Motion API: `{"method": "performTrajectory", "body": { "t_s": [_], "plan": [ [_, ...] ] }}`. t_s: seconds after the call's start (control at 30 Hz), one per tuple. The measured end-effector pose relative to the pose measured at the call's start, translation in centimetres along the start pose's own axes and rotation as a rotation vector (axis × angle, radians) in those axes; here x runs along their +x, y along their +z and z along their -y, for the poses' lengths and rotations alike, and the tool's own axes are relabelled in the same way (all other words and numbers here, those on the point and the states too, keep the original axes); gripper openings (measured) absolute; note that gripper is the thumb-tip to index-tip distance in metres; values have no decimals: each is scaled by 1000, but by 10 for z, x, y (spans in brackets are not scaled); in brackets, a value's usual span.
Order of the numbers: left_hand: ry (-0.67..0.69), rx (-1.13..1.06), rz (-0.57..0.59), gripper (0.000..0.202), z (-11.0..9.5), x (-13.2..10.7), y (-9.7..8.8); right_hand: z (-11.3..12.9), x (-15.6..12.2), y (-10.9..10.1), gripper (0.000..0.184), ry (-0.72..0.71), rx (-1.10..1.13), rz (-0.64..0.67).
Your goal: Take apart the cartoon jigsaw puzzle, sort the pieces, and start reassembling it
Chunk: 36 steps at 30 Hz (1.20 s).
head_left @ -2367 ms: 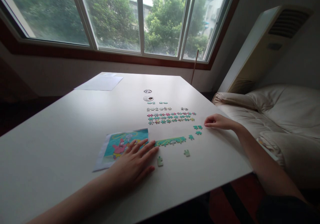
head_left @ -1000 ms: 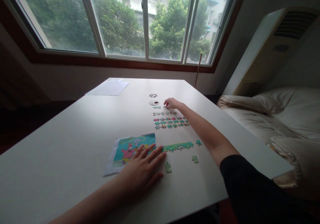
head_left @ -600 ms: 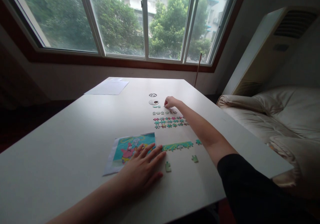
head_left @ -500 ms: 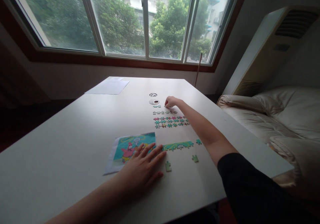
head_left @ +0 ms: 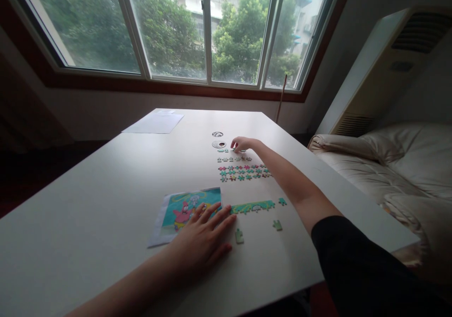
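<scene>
My left hand [head_left: 202,241] lies flat and open on the white table [head_left: 106,190], its fingertips on the edge of a cartoon picture sheet [head_left: 183,208]. Just right of it runs a joined strip of green puzzle pieces [head_left: 252,207]. Two loose pieces [head_left: 239,235] [head_left: 277,224] lie below the strip, another [head_left: 282,201] at its right end. My right hand [head_left: 240,143] reaches far across, fingers pinched at a small piece in the top row of sorted pieces [head_left: 243,171]. What it pinches is too small to name.
Two small round discs [head_left: 218,144] [head_left: 217,134] sit just left of my right hand. A white paper sheet [head_left: 153,122] lies at the far left corner. Windows run behind the table. A cream sofa [head_left: 388,166] and a standing air conditioner [head_left: 377,67] are to the right.
My right hand moved from the table's right edge to the far rows of pieces and has shifted slightly left there in the last second. My left hand stayed put.
</scene>
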<state>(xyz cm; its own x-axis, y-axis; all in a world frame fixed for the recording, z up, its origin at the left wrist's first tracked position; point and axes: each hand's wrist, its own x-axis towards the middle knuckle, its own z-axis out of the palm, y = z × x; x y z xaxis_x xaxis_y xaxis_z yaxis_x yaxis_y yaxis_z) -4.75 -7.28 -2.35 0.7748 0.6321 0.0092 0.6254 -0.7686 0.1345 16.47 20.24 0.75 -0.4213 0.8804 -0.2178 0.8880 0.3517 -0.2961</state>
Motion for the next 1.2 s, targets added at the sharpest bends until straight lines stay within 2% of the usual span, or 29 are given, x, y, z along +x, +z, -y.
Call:
{"method": "performTrajectory", "body": {
  "t_s": [0.13,0.3,0.43,0.63,0.73,0.97,1.1,1.2],
  "plan": [
    [1,4,2,50,1,0,0,-6,-26,-5,24,-107,14,-94],
    [7,7,-6,50,2,0,1,-28,-86,-7,21,-195,64,-158],
    [10,22,-15,50,3,1,5,-44,-139,8,20,-224,206,-179],
    [12,43,-37,49,1,2,6,-46,-199,39,27,-183,531,-67],
    [15,49,-37,48,0,3,5,-43,-211,48,30,-164,530,-89],
    [18,54,-49,47,-1,4,8,-42,-214,50,20,-200,114,-241],
    [16,56,-54,48,0,4,9,-50,-221,43,23,-270,55,-248],
    [15,49,-65,48,2,4,11,-57,-224,40,27,-350,69,-200]
  ]
}}
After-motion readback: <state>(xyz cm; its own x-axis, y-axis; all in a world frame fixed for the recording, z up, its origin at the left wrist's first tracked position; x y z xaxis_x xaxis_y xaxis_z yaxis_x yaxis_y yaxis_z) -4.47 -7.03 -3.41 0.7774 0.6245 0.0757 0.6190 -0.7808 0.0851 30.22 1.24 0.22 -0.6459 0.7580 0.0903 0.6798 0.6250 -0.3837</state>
